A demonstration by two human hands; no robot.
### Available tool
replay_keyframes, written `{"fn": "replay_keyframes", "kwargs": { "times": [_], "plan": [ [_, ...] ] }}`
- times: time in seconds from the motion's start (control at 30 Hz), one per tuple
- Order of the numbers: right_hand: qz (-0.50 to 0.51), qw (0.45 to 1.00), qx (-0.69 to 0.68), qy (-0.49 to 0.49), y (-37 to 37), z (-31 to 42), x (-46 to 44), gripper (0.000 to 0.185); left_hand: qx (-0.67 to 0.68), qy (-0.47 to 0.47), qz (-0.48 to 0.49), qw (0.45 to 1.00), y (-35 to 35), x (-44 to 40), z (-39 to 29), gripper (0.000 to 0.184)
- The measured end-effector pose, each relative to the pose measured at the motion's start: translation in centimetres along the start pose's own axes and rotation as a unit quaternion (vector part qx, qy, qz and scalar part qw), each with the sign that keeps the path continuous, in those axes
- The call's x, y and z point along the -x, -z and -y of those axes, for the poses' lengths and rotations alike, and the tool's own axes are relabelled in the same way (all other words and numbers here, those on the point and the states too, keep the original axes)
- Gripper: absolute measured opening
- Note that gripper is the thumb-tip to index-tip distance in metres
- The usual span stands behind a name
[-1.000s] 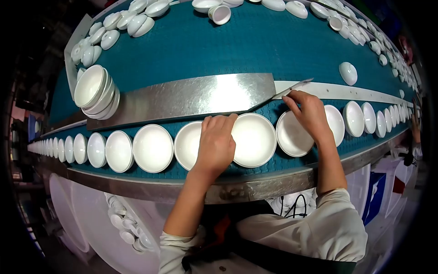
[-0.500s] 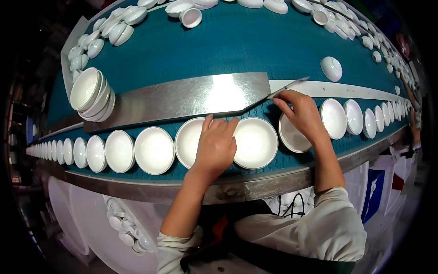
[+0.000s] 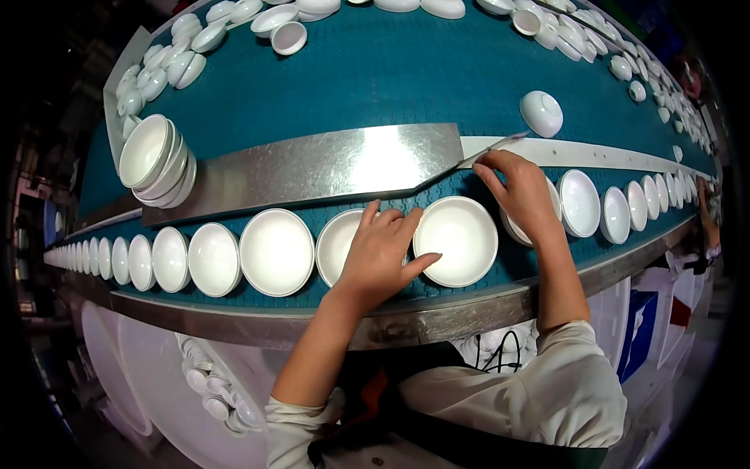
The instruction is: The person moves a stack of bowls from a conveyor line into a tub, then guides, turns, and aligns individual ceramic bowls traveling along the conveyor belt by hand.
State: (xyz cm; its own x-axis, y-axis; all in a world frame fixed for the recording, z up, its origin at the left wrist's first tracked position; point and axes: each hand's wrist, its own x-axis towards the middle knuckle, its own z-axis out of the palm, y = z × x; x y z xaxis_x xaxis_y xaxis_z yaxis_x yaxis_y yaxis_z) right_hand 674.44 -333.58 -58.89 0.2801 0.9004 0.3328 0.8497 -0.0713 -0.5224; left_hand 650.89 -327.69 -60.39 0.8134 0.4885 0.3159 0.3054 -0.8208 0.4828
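My left hand (image 3: 381, 254) is open above the row of white bowls, fingers apart and thumb stretched out. It partly covers one bowl (image 3: 332, 248), and its thumb tip reaches the rim of the bowl (image 3: 455, 241) to the right. My right hand (image 3: 522, 191) is bent over the right end of the metal guide plate (image 3: 312, 168), with fingertips at its thin bent tip and thumb held apart. Beneath that hand, another bowl (image 3: 556, 205) is partly hidden. Bowls stand along the front lane of the green belt (image 3: 351, 86), their insides facing me.
On the plate's left end leans a stack of bowls (image 3: 146, 152). One bowl (image 3: 541, 114) lies overturned behind the white rail (image 3: 601, 154). Many bowls crowd the far belt edge. Below the metal edge (image 3: 437, 320) sit a tub of small dishes (image 3: 219, 391) and a blue box (image 3: 638, 336).
The front row of bowls has shifted right, while bowls on the back belt have moved left. My left hand has moved slightly right and its thumb has spread. My right hand has barely moved.
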Motion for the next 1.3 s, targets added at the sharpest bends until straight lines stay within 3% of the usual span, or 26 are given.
{"fn": "replay_keyframes", "kwargs": {
  "times": [0.07, 0.27, 0.37, 0.43, 0.6, 0.67, 0.77, 1.0, 1.07, 1.2, 1.3],
  "plan": [
    [0.001, 1.000, 0.012, 0.005, 0.4, -1.5, 0.1, 0.019, 0.007, 0.076, 0.024, 0.997, -0.5, -0.4, -0.6, 0.042],
    [-0.017, 0.997, 0.063, -0.049, 2.1, -5.3, 0.5, 0.021, -0.009, 0.084, -0.049, 0.995, -2.0, -2.1, -1.6, 0.039],
    [0.064, 0.991, 0.094, -0.073, 3.5, -5.6, 0.5, 0.023, 0.018, 0.099, -0.134, 0.986, -2.2, -3.1, -2.5, 0.035],
    [0.109, 0.989, 0.075, -0.066, 3.9, -6.2, 0.9, 0.024, 0.019, 0.070, -0.130, 0.989, -2.8, -3.8, -3.2, 0.035],
    [0.071, 0.995, -0.012, -0.065, 4.8, -7.3, 1.6, 0.024, 0.013, -0.006, -0.072, 0.997, -5.4, -4.8, -5.1, 0.045],
    [0.004, 0.999, -0.001, -0.043, 5.2, -8.9, 1.7, 0.022, 0.026, -0.007, -0.042, 0.999, -6.3, -5.3, -5.9, 0.049],
    [0.008, 0.999, 0.017, -0.044, 5.7, -10.8, 1.8, 0.021, 0.003, 0.060, 0.020, 0.998, -7.2, -5.9, -6.8, 0.043],
    [0.000, 0.995, 0.082, -0.054, 7.9, -14.7, 2.1, 0.022, 0.000, 0.056, -0.086, 0.995, -9.1, -7.9, -8.3, 0.038],
    [0.116, 0.981, 0.108, -0.110, 9.2, -14.3, 2.0, 0.023, 0.000, 0.043, -0.090, 0.995, -9.5, -8.6, -8.9, 0.038],
    [0.161, 0.984, 0.014, -0.076, 10.1, -15.4, 2.8, 0.026, 0.004, 0.015, -0.090, 0.996, -10.9, -9.7, -10.2, 0.040],
    [0.115, 0.993, -0.008, -0.041, 10.5, -17.1, 3.3, 0.023, 0.024, 0.009, -0.062, 0.998, -12.2, -10.4, -11.2, 0.042]
  ]
}}
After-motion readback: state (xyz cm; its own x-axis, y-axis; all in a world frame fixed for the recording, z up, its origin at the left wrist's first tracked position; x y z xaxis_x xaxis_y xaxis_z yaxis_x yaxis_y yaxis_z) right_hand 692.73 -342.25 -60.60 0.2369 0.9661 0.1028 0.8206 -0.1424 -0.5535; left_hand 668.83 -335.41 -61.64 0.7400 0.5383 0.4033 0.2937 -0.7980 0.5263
